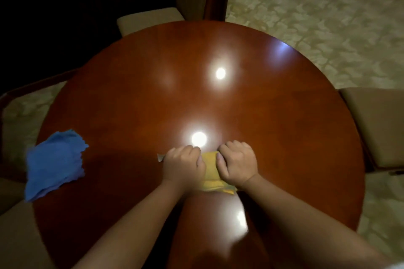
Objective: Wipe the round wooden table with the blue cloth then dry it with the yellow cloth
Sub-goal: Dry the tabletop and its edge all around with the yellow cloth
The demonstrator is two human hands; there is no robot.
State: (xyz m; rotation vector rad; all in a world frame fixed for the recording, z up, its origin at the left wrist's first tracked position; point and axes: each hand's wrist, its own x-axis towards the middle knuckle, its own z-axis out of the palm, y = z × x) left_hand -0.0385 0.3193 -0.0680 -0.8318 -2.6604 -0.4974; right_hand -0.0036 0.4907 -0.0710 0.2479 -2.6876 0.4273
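Far left, the blue cloth (54, 165) lies crumpled at the edge of the round wooden table (273, 116), part of it hanging over the rim, well apart from both hands. A beige chair seat (19, 240) shows below it, off the table's near-left side. Moving in, the left hand (183, 165) is knuckles-up, fingers curled tight into a fist, pressing down on the left part of the yellow cloth (209, 170); a pale corner (160, 157) pokes out just left of that hand. The forearm runs back toward the camera at a slant. The yellow cloth sits bunched between the two hands, near the middle of the table's near half, just below a bright lamp reflection (199, 138). The right hand (237, 165) mirrors the left: fist closed, thumb tucked against the cloth, gripping its right side, wrist bent, forearm angling off to the lower right. At the far right another beige chair seat (376, 126) stands beside the table on patterned carpet (317, 17).
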